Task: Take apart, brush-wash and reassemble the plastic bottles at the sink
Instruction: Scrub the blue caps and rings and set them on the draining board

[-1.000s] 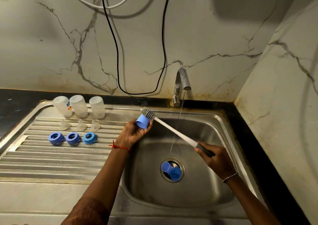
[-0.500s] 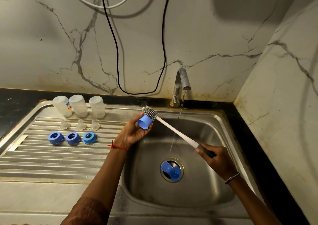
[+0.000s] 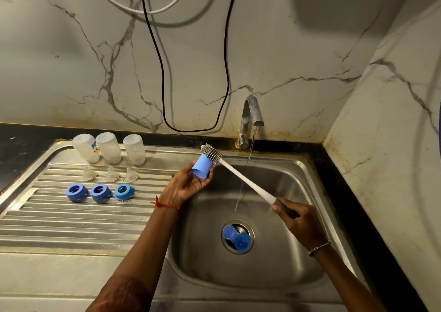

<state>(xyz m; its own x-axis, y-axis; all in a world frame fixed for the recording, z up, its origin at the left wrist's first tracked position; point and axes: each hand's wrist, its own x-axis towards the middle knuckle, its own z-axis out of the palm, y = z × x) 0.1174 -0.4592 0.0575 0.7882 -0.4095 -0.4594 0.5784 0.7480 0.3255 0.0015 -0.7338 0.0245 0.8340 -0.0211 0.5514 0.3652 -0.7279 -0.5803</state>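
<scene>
Two risks are seen. The wet cap (image 3: pixel 202 169) could be knocked from the left grip (image 3: pixel 188 185) by a hard brush (image 3: pixel 245 178) stroke and dropped into the sink (image 3: pixel 286 264); its drain could be blocked by the blue parts (image 3: pixel 235 236) lying there. The cap is pinched at the left grip's fingertips, with the bristles laid on its far end. The brush handle is clasped in the right grip (image 3: pixel 298 218), well right of the cap.
</scene>
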